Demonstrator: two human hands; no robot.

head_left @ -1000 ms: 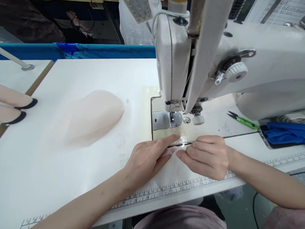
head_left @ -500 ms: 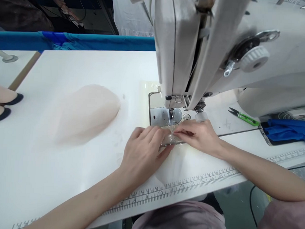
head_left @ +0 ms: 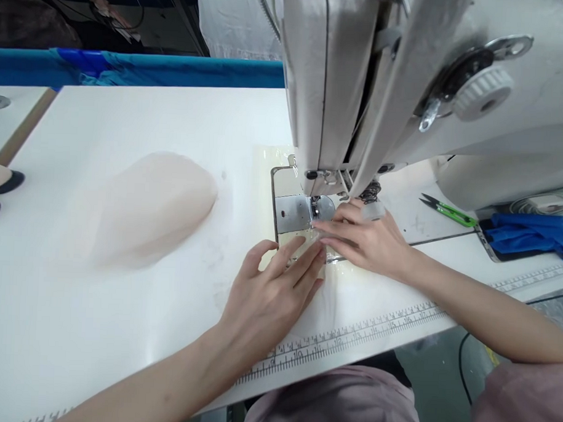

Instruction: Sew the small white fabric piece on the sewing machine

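Right grip [head_left: 375,242] nearer needle [head_left: 315,206], pinching sheer fabric [head_left: 313,237] with left grip [head_left: 270,297]; ruler [head_left: 351,339] reads 10, 11.

- surface [head_left: 174,121]: brightly lit, near white, almost washed out at left.
- sheer fabric [head_left: 166,201]: low contrast, outer edges fading into the white.
- glare: small bright patch on the surface, just beside the left forearm [head_left: 164,388]; glints on clear film [head_left: 270,158].
- needle plate [head_left: 291,215]: metallic shine.
- sewing machine [head_left: 478,132]: underside in soft grey shade.
- top left background: dim, detail murky.
- wide-angle distortion: machine and forearm stretched toward the edges.
- ruler scale [head_left: 351,339]: legible mid-run, faint lower left.
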